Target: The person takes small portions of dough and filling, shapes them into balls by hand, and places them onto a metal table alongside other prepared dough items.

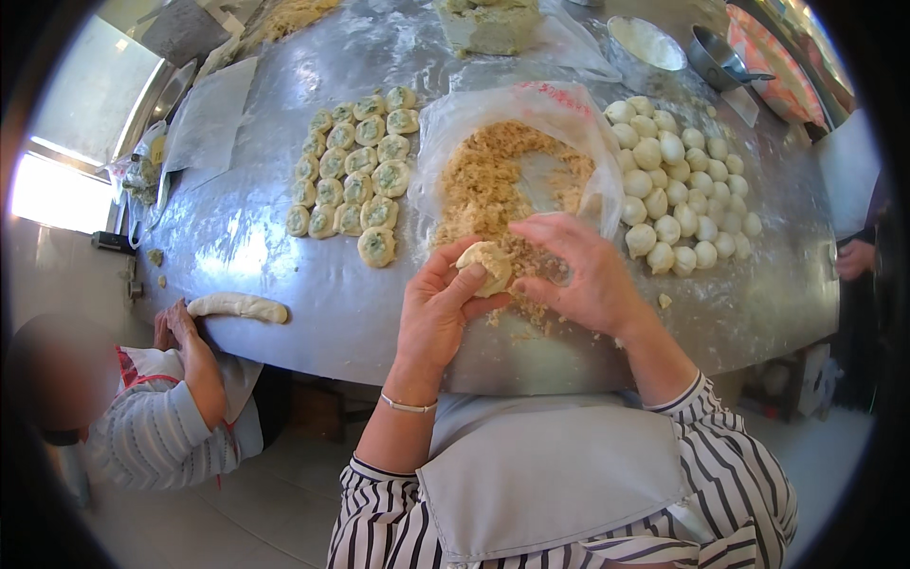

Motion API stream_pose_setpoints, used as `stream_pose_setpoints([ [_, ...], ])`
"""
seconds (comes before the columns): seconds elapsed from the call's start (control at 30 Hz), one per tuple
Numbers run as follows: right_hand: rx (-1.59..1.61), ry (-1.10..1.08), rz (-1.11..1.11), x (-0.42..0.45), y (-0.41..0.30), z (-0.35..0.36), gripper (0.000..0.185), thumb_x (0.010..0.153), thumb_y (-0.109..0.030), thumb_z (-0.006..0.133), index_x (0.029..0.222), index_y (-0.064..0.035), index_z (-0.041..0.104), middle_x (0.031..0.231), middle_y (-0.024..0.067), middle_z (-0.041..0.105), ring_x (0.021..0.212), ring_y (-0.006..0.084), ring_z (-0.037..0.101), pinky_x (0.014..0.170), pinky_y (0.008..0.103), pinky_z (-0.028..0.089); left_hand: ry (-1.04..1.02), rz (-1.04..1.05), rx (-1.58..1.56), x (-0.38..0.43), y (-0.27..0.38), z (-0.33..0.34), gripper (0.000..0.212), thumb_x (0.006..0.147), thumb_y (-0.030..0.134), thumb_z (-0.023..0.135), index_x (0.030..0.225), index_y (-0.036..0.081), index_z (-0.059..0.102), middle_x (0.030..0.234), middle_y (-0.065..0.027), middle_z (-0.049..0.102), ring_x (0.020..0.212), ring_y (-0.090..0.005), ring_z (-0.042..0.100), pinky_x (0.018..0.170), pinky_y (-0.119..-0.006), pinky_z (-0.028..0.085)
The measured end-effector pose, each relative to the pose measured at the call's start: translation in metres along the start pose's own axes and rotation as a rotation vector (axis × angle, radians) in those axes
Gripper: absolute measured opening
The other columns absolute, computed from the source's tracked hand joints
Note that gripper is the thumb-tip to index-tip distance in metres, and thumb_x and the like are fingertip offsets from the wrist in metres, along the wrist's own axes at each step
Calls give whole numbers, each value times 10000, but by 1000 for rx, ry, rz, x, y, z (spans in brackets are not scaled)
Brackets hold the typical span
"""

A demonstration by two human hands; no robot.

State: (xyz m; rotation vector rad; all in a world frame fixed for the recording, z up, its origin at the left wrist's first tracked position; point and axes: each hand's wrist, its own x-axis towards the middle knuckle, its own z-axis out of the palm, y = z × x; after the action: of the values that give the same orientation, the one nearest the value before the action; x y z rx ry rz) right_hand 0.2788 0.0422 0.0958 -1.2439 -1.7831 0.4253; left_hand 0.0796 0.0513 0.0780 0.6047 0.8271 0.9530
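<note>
My left hand (444, 299) cups a round of dough (496, 270) with crumbly tan filling on it, and my left thumb presses into the filling. Just to the right, my right hand (579, 274) is held apart from the dough with its thumb and fingers spread and nothing between them. Below and beyond both hands lies the crumbly filling (480, 174) on an opened clear plastic bag (526, 103) with red writing. Smooth white dough balls (679, 192) are gathered to the right of the bag. On its left sit rows of flattened dough rounds (359, 160) with green filling showing.
At the left edge of the metal table (341, 313), a co-worker's hands (178, 320) touch a dough roll (242, 307). A flour bowl (645, 44), a saucepan (718, 57) and a green-tinged slab (490, 28) stand at the back. Another person's hand (855, 259) shows at the right.
</note>
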Motion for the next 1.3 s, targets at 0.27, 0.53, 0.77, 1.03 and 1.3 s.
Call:
stream_pose_setpoints([
  [0.27,132,-68,115,-9,16,2,251,846,-20,721,1088,-84,732,1002,75,679,846,241,672,704,334,541,-24,-4,13,-3,-7,0,312,1010,98,586,1296,-25,553,1176,-155,674,1069,-294,696,867,-428,636],
  [0.53,115,-309,-18,-1,-4,-20,716,767,-317,826,1398,-109,561,1426,135,529,1339,335,493,1120,431,401,-206,-169,-256,-15,6,0,320,1018,69,538,1324,-22,531,1231,-193,653,1140,-353,666,935,-461,598],
  [0.77,13,-325,-212,2,-10,1,726,727,-228,848,1395,-139,578,1493,117,487,1407,341,424,1140,470,378,-215,-163,-186,-25,-11,13,355,1014,34,529,1364,-22,517,1208,-132,660,1072,-253,688,884,-387,605],
  [1.03,351,-131,-78,-11,6,24,380,765,-82,777,1124,-94,651,1274,111,644,1251,313,594,1062,482,441,-144,-64,-362,-28,-1,37,395,1008,79,585,1380,-17,493,1133,-25,633,1025,-62,565,855,-235,477],
  [1.3,219,16,-39,4,-20,13,425,770,-110,765,1176,-86,642,1271,122,647,1208,320,615,1061,446,452,-97,16,-61,-23,-17,43,403,1002,122,627,1373,5,524,1132,-43,654,983,-84,623,829,-240,512],
])
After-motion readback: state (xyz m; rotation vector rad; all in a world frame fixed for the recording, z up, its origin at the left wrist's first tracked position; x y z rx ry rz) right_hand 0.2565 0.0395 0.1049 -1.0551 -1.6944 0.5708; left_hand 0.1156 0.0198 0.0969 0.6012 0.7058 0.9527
